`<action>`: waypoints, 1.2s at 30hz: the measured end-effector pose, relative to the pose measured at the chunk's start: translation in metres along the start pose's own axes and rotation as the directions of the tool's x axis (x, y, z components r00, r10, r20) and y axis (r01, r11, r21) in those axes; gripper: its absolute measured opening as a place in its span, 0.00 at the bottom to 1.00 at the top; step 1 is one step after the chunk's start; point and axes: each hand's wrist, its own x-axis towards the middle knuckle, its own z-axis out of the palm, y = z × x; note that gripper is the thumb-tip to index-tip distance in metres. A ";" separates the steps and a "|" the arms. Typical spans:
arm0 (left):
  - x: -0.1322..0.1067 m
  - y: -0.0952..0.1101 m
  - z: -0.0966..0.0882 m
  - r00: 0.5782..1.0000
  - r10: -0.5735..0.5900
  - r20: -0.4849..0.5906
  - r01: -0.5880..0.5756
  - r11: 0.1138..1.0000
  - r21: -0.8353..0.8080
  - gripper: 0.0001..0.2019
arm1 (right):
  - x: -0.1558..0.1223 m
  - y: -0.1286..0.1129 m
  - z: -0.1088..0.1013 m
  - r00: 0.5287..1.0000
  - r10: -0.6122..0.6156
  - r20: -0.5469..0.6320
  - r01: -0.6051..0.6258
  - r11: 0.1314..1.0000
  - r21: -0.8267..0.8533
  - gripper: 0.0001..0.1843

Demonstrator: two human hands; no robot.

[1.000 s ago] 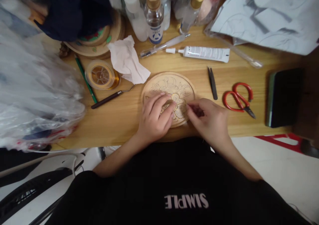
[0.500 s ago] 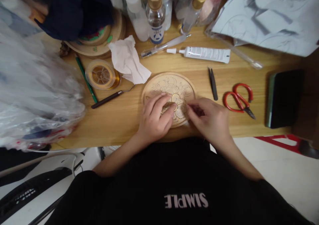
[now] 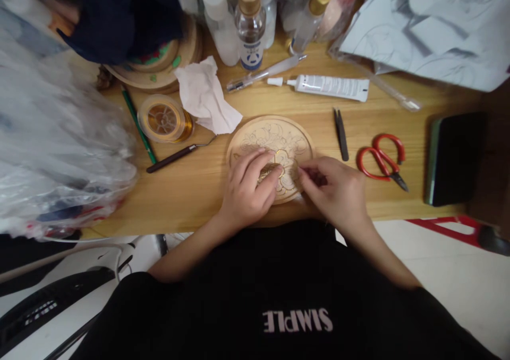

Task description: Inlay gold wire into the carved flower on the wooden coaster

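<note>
A round wooden disc (image 3: 274,128) with a fine drawn pattern lies on the table in front of me. Thin gold wire (image 3: 286,154) follows some of the drawn lines near its middle. My left hand (image 3: 249,187) rests on the disc's left part, fingers stretched out and thumb apart, and covers some of the pattern. At the right rim, my right hand (image 3: 334,187) has thumb and forefinger pinched together. Whatever lies between those fingertips is too small to make out.
Right of the disc lie black tweezers (image 3: 340,135), red-handled cutters (image 3: 382,158) and a phone (image 3: 456,158). A spool of gold wire (image 3: 162,119), a hooked tool (image 3: 173,158) and crumpled tissue (image 3: 207,97) sit left. Behind are a glue tube (image 3: 332,87) and bottles (image 3: 251,27).
Both hands stay in nearly the same place on the disc. The view has shifted only very slightly.
</note>
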 end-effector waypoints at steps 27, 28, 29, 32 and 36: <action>-0.002 0.000 0.001 1.000 -0.019 0.007 0.019 1.000 -0.003 0.11 | 0.002 0.001 -0.001 0.997 -0.012 0.075 0.020 0.994 -0.110 0.08; -0.001 0.000 0.000 1.000 -0.021 0.006 0.021 1.000 -0.002 0.11 | 0.001 0.001 -0.001 0.997 -0.014 0.074 0.022 0.994 -0.110 0.08; -0.001 0.000 0.000 1.000 -0.022 0.005 0.022 1.000 0.000 0.11 | 0.001 0.002 -0.001 0.997 -0.019 0.072 0.027 0.994 -0.107 0.08; -0.001 0.000 -0.001 1.000 -0.016 0.007 0.016 1.000 0.007 0.12 | 0.001 0.002 0.000 0.998 -0.023 0.067 0.030 0.994 -0.103 0.08; -0.001 0.000 -0.001 1.000 -0.022 0.017 0.022 1.000 0.008 0.12 | 0.000 0.002 0.000 0.997 -0.003 0.073 0.011 0.994 -0.105 0.08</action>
